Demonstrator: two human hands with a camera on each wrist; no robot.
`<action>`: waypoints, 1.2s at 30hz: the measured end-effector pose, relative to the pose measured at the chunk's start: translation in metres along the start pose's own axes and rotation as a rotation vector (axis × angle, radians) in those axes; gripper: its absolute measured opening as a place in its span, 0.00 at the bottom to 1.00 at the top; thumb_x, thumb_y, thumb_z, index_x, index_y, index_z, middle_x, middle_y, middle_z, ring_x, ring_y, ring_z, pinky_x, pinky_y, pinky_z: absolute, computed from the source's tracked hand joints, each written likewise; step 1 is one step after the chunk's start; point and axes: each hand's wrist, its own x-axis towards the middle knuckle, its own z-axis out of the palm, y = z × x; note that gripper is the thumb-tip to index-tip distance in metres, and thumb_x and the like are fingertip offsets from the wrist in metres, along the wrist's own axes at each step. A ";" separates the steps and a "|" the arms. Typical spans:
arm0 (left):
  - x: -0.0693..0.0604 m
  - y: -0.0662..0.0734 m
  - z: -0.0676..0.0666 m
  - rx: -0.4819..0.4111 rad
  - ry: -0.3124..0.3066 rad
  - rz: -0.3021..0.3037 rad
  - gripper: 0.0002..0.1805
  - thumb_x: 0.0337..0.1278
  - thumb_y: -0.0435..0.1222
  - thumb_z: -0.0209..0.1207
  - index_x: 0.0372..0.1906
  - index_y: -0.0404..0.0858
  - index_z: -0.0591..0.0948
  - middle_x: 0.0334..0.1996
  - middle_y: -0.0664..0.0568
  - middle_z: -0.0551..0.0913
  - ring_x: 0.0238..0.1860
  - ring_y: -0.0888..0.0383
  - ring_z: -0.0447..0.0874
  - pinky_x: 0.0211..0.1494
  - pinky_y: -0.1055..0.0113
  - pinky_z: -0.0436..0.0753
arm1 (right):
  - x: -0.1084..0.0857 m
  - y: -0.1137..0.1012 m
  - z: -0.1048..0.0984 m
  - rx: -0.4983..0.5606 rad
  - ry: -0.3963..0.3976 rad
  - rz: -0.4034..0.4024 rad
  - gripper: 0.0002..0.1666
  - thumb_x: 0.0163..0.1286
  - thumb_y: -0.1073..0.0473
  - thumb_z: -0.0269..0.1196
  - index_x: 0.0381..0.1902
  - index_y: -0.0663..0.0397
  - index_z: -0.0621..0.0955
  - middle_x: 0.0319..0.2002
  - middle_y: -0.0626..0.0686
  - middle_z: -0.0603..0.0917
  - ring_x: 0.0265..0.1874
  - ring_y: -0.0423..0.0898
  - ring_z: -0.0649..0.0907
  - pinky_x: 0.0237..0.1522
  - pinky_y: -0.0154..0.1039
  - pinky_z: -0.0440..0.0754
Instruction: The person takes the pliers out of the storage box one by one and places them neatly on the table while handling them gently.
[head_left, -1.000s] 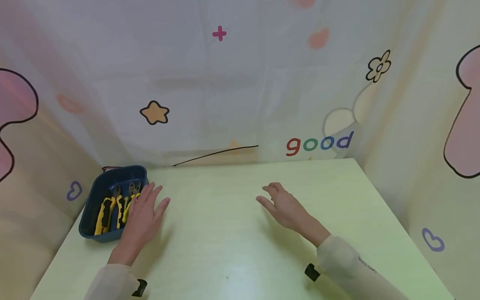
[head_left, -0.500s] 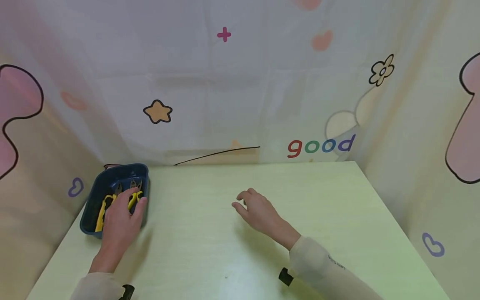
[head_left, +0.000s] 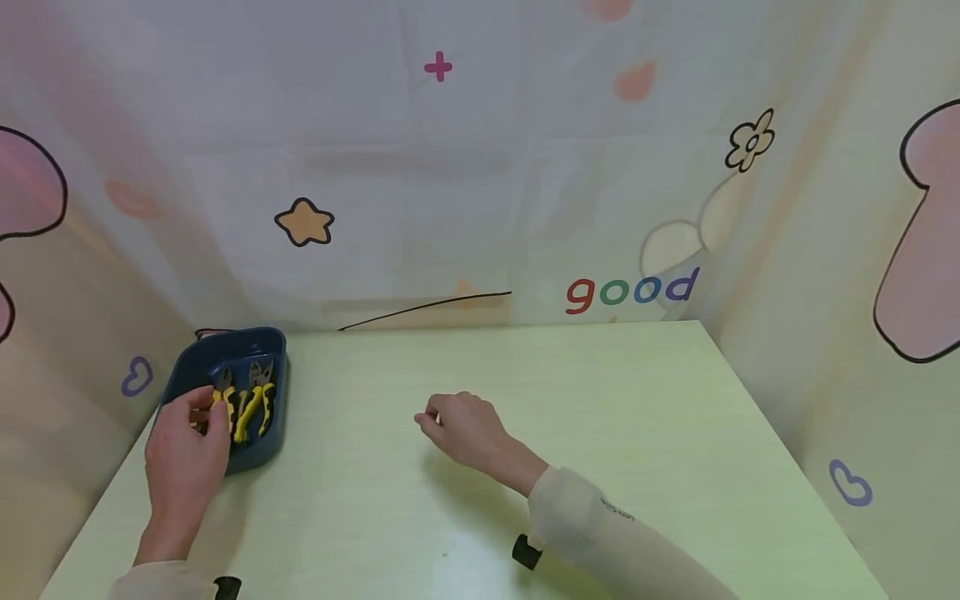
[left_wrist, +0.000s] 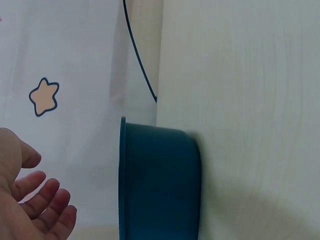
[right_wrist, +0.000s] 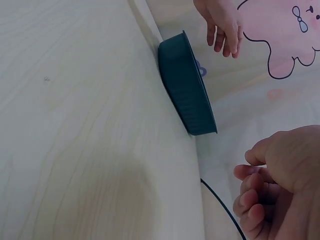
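A dark blue plastic bin [head_left: 259, 452] stands at the back left of the table in the head view, with several yellow-and-black pliers [head_left: 251, 412] lying in it. Over its left front part hovers my left hand [head_left: 182, 462], fingers bent and holding nothing; it hides some of the pliers. Both wrist views show that hand [left_wrist: 35, 205] above the bin's rim, apart from the bin [right_wrist: 182, 85]. Near the middle of the table my right hand [head_left: 471, 429] hangs in the air with loosely curled fingers [right_wrist: 250, 200], holding nothing.
The pale wooden table [head_left: 600, 400] reaches back to a printed curtain [head_left: 405, 183], which also closes off both sides. A dark curved line [head_left: 427, 308] shows low on the back curtain.
My left hand has moved left, from the bin's right side across the pliers to its left front part. The right hand has moved left, its fingers curling more.
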 end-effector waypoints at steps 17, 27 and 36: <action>0.015 -0.045 -0.022 0.008 0.063 -0.172 0.23 0.78 0.38 0.46 0.66 0.28 0.75 0.57 0.33 0.77 0.52 0.38 0.75 0.41 0.54 0.69 | 0.038 -0.046 0.027 0.091 -0.047 -0.022 0.11 0.78 0.56 0.61 0.38 0.54 0.86 0.23 0.41 0.82 0.14 0.34 0.72 0.18 0.27 0.69; 0.014 -0.061 -0.029 0.032 0.073 -0.205 0.25 0.76 0.38 0.45 0.67 0.25 0.73 0.61 0.30 0.73 0.57 0.34 0.70 0.48 0.42 0.68 | 0.053 -0.073 0.046 0.084 -0.084 -0.026 0.12 0.78 0.57 0.59 0.41 0.51 0.89 0.30 0.42 0.87 0.15 0.34 0.73 0.17 0.27 0.69; 0.015 -0.078 -0.024 0.047 0.043 -0.216 0.27 0.78 0.37 0.46 0.68 0.19 0.69 0.61 0.24 0.70 0.60 0.28 0.67 0.61 0.35 0.67 | 0.068 -0.089 0.069 0.089 -0.144 0.017 0.12 0.78 0.52 0.61 0.40 0.47 0.90 0.32 0.38 0.86 0.17 0.35 0.73 0.16 0.29 0.68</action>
